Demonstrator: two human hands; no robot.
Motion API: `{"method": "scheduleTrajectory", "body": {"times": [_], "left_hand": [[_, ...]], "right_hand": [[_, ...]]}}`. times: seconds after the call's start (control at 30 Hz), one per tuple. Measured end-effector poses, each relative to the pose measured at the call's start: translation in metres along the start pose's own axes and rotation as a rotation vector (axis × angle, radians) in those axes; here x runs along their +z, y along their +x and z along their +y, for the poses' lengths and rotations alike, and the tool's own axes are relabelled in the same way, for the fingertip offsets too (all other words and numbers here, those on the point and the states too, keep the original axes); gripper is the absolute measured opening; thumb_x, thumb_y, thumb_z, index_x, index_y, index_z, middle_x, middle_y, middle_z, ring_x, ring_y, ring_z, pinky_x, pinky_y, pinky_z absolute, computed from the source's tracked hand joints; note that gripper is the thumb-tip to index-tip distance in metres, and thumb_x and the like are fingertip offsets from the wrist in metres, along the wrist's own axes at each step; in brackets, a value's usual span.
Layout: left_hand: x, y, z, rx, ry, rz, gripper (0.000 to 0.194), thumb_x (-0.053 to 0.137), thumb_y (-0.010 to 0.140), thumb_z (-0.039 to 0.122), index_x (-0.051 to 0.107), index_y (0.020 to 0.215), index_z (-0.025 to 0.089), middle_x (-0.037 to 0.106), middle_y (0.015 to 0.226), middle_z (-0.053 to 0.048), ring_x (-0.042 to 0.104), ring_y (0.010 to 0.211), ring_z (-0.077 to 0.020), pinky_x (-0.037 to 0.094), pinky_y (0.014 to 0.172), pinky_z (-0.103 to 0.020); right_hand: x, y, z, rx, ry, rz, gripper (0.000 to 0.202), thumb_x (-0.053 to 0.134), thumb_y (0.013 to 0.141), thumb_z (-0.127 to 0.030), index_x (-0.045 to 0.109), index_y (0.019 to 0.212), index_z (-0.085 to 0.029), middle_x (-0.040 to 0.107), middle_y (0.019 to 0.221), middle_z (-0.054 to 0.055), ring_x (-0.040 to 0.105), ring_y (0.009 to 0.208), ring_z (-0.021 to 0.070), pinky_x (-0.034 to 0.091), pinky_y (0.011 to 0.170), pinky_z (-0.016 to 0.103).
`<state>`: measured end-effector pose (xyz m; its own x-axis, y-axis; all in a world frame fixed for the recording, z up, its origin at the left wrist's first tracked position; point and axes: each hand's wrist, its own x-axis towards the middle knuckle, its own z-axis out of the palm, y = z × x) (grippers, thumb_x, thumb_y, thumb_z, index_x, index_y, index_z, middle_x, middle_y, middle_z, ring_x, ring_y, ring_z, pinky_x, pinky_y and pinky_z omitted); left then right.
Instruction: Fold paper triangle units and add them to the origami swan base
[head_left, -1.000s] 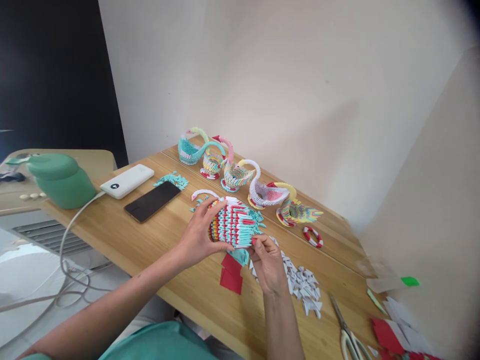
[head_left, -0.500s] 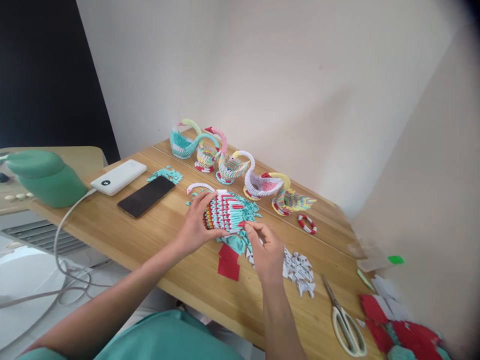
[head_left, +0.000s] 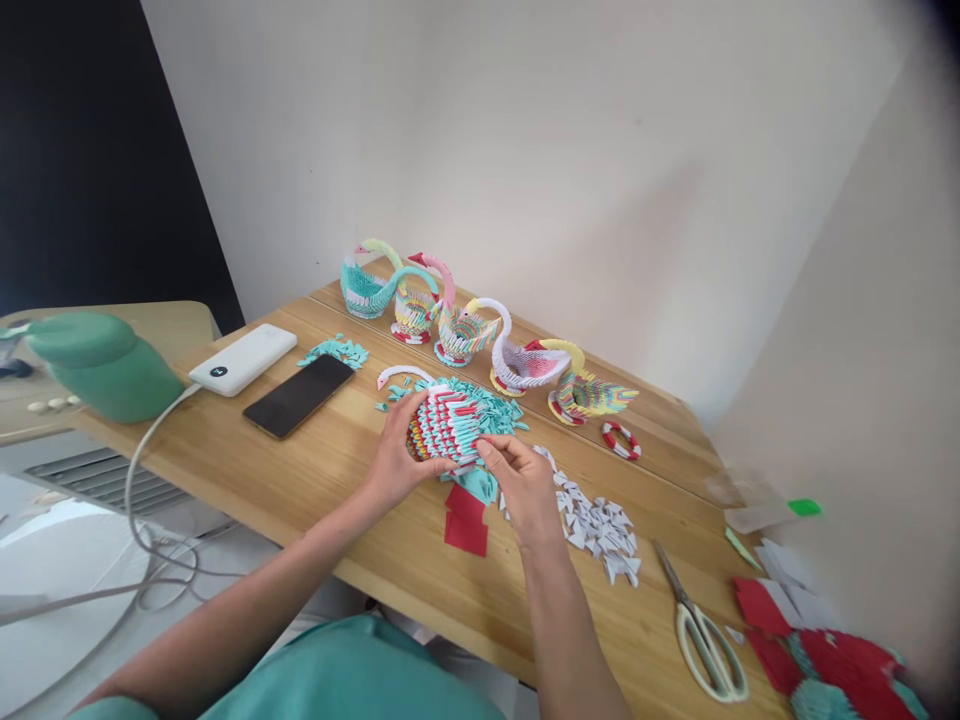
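Observation:
My left hand (head_left: 401,445) is wrapped round a folded-paper body (head_left: 444,425) made of interlocked red, white, turquoise and yellow pieces, held tilted above the table. At its right edge, the thumb and forefinger of my right hand (head_left: 521,485) pinch a small red paper piece (head_left: 482,446), mostly covered by the fingertips. Beneath and behind the body lies a heap of turquoise folded pieces (head_left: 487,405). Left of that heap rests a curved white paper swan neck (head_left: 405,371). Red paper squares (head_left: 466,520) and a pile of white folded pieces (head_left: 596,520) are close to my right hand.
Several paper swans (head_left: 525,365) line the back by the wall, with a red-and-white ring (head_left: 621,440) at their right. Scissors (head_left: 705,640) lie at right. A phone (head_left: 298,396), a white power bank (head_left: 244,360) with its cable, and a green bottle (head_left: 109,365) are at left.
My right hand has brought the red piece inward, left against the paper body's edge. My left hand keeps its hold. The whole view has shifted slightly.

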<state>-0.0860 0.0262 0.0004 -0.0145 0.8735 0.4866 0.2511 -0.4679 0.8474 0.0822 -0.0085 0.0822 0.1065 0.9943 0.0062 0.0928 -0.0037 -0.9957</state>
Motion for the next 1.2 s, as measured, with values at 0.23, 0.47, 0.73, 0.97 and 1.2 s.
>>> {"method": "scheduleTrajectory", "body": {"times": [0.23,0.47,0.73,0.97,1.2], "left_hand": [[0.0,-0.003,-0.002,0.003,0.01,0.018,0.096,0.078,0.064,0.058,0.036,0.144,0.024,0.043,0.142,-0.015,0.037,0.135,-0.0338,0.027,0.113,-0.053],[-0.001,-0.002,-0.003,-0.013,-0.003,0.057,0.097,0.08,0.062,0.056,0.037,0.143,0.025,0.044,0.14,-0.015,0.04,0.132,-0.0345,0.03,0.111,-0.053],[0.001,-0.003,-0.009,-0.021,-0.068,0.101,0.095,0.08,0.063,0.053,0.036,0.142,0.024,0.042,0.141,-0.015,0.038,0.135,-0.0341,0.03,0.112,-0.052],[-0.009,-0.007,-0.006,-0.033,-0.131,0.08,0.106,0.083,0.061,0.051,0.027,0.147,0.024,0.037,0.147,-0.017,0.033,0.139,-0.0362,0.028,0.114,-0.053],[-0.066,-0.041,-0.02,-0.067,0.078,-0.108,0.103,0.079,0.068,0.05,0.022,0.15,0.027,0.038,0.15,-0.017,0.043,0.133,-0.0354,0.04,0.107,-0.052]], "right_hand": [[0.007,-0.004,0.002,-0.076,-0.175,0.023,0.022,0.074,0.072,-0.041,0.073,0.077,-0.019,0.072,0.074,0.002,0.064,0.071,0.0185,0.05,0.071,0.03],[0.013,-0.003,0.013,-0.067,0.02,0.009,0.031,0.07,0.076,-0.042,0.072,0.099,-0.022,0.074,0.092,0.004,0.067,0.084,0.0195,0.052,0.078,0.031],[0.02,0.001,0.02,-0.146,-0.115,-0.014,0.024,0.07,0.076,-0.04,0.07,0.087,-0.019,0.071,0.079,0.001,0.064,0.075,0.017,0.05,0.072,0.028],[0.026,-0.003,0.01,-0.421,-0.467,-0.057,0.019,0.063,0.084,-0.038,0.069,0.091,-0.021,0.073,0.084,0.003,0.067,0.079,0.0197,0.052,0.075,0.031],[0.031,-0.006,0.021,-0.818,-0.722,-0.389,0.012,0.059,0.092,-0.028,0.066,0.1,-0.023,0.075,0.092,0.004,0.069,0.088,0.0205,0.042,0.103,0.045]]}}
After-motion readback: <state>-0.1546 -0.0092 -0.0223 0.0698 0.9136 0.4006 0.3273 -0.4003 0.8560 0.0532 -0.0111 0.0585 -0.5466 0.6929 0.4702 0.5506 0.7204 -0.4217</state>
